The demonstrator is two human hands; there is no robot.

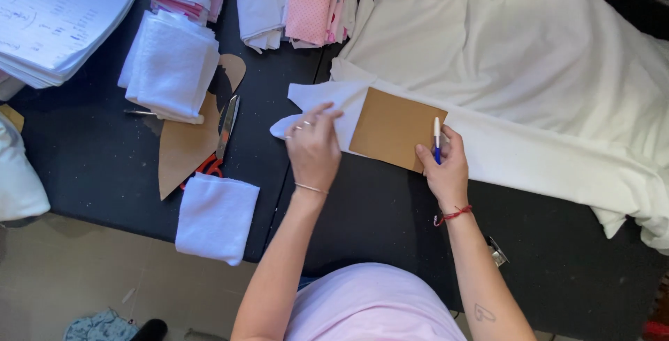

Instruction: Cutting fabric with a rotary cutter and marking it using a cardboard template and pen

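A brown cardboard rectangle (390, 126) lies on a strip of white fabric (529, 153) spread over the black table (362, 202). My left hand (313, 147) pinches the left end of the white fabric beside the cardboard, fingers closed on the cloth. My right hand (444, 163) rests at the cardboard's right edge and holds a white pen with a blue cap (437, 139), tip pointing down toward the table.
Scissors with red handles (224, 135) lie on a brown paper pattern (185, 142) to the left. Folded white cloths (171, 66) (214, 217), pink fabric stacks (317, 3), a pile of paper sheets (56, 17) and a large white fabric heap (529, 41) surround the work area.
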